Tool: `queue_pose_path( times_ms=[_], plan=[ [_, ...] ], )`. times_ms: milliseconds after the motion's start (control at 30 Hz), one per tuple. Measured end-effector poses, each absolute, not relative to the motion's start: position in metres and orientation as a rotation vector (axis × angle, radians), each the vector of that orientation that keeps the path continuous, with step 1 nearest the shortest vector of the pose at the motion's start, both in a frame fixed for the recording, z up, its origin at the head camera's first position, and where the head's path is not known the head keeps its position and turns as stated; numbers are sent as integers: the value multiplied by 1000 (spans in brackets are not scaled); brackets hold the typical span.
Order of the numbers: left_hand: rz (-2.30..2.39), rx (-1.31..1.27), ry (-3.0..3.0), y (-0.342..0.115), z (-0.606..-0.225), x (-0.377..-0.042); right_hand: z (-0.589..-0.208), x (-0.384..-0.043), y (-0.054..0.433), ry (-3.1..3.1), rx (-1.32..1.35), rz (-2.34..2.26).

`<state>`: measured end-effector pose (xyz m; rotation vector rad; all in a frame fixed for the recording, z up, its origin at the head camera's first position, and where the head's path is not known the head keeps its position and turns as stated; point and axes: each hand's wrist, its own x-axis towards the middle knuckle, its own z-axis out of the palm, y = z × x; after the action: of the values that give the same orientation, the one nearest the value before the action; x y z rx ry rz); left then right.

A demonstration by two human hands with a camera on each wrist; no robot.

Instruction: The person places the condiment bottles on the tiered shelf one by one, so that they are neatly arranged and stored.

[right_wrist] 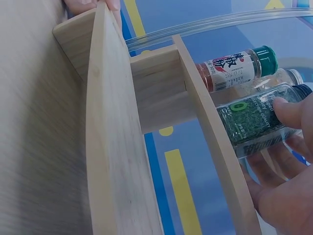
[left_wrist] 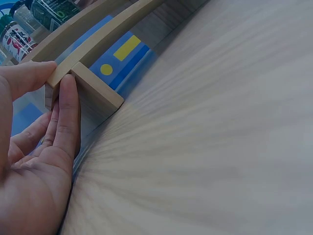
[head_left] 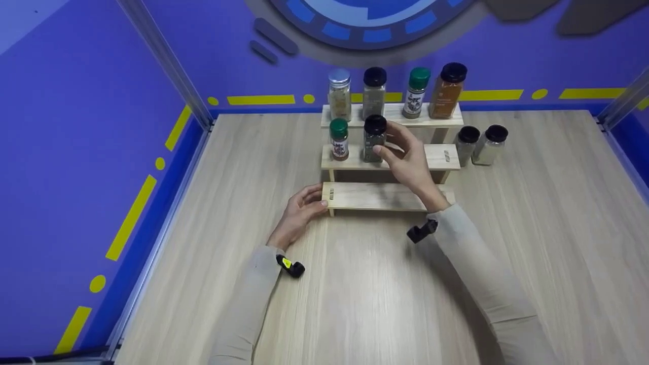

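Observation:
My right hand (head_left: 411,163) grips a black-capped spice jar (right_wrist: 249,117) of dried green herbs, thumb on the front and fingers behind. That jar is upright at the middle step of a three-step wooden rack (head_left: 385,195). To its left on the same step stands a green-capped spice bottle (head_left: 339,144) with reddish contents. Down at the bottom step, my left hand (head_left: 302,210) pinches the left end of the board, thumb on top and fingers beneath, as the left wrist view shows.
Along the top step stand a silver-capped jar (head_left: 339,96), a black-capped jar (head_left: 374,96), a green-capped bottle (head_left: 416,96) and an orange-brown spice jar (head_left: 447,96). Two black-capped jars (head_left: 466,147) stand on the table right of the rack. A blue wall (head_left: 284,81) rises behind.

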<state>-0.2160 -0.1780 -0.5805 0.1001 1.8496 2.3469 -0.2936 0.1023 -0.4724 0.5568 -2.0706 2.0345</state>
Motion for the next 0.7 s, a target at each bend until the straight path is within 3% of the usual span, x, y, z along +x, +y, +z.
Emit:
queue_pose_path(
  times_ms=[700],
  plan=[
    [2349, 113, 1829, -178, -579, -214, -440, -287, 144, -2103, 649, 1894]
  ],
)
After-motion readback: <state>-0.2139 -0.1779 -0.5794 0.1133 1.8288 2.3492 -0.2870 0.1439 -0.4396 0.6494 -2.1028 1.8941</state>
